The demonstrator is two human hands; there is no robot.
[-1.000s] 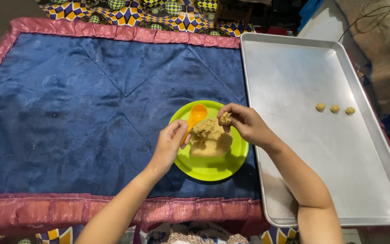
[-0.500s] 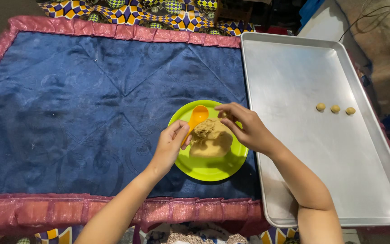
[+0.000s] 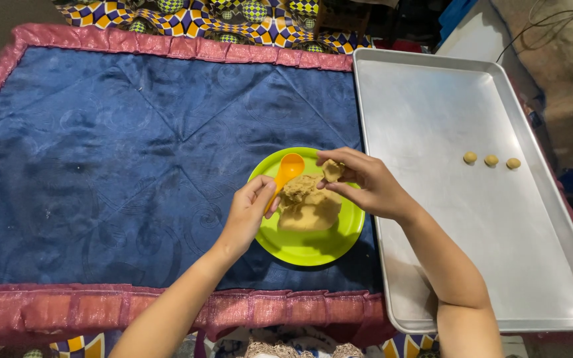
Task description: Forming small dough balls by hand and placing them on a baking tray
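A lump of tan dough sits on a lime-green round plate, rough and uneven on top, with a torn look where pieces have come away. The plate rests on a blue quilted cloth with a pink border, near the cloth's front right corner and just beside the left rim of a large metal baking tray.

The right hand reaches in from the right, wrist over the tray's left rim, fingers curled and pinching a small piece of dough just above the lump. The left hand comes up from the front edge, thumb and fingers closed on the handle of an orange spoon whose bowl lies at the plate's back left rim.

Three small dough balls lie in a row toward the tray's right side.
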